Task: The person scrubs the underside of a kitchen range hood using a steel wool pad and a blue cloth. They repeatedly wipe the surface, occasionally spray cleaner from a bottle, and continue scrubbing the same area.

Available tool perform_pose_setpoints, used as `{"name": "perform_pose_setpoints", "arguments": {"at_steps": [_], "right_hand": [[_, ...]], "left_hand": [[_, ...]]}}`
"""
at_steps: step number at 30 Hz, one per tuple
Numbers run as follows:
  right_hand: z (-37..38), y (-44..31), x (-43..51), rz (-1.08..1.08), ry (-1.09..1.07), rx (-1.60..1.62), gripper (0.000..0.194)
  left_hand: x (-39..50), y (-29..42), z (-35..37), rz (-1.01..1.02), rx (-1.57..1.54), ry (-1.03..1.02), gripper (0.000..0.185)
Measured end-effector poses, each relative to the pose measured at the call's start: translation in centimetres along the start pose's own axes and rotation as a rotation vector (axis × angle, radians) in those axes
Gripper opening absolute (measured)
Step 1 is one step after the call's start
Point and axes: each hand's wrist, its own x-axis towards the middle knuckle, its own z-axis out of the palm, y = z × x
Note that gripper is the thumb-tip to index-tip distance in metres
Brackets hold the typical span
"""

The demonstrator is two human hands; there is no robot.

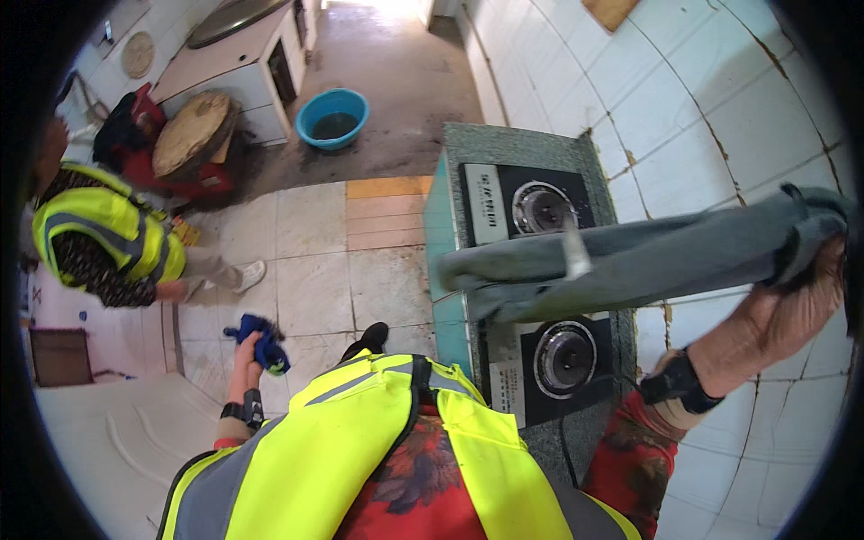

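Note:
My right hand (790, 317), at the right, grips one end of a folded grey cloth (648, 260), which looks like a garment. The cloth stretches leftward above a stone-topped counter (513, 138), between two round gas burners (543, 206) and partly over their black panels. My left hand (251, 351), low on the left above the tiled floor, is closed around a crumpled dark blue cloth (270, 347). Both wrists wear black bands.
A co-worker in a yellow vest (111, 233) stands at the left. A blue basin (333, 120) of dark water sits on the floor ahead. Beyond the co-worker are a round wooden board (196, 131) and a tiled counter (223, 81). A white tiled wall (729, 115) runs along the right.

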Motion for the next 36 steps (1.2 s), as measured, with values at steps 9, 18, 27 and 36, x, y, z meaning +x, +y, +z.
{"name": "perform_pose_setpoints", "arguments": {"at_steps": [9,18,27,36], "right_hand": [[-8.0,11.0,-4.4,0.063,-0.060,-0.969,0.022],[1.1,13.1,-22.0,0.747,-0.439,-0.241,0.017],[11.2,9.0,-28.1,0.878,-0.497,0.219,0.053],[12.9,9.6,-28.9,0.854,-0.222,0.003,0.061]], "left_hand": [[-8.3,6.4,17.2,0.034,-0.094,-0.549,0.053],[-14.1,8.8,31.1,-0.219,-0.317,-1.040,0.058],[-14.4,6.1,35.9,-0.359,-0.306,-1.144,0.056],[-16.5,5.1,40.9,-0.464,-0.179,-1.412,0.065]]}}
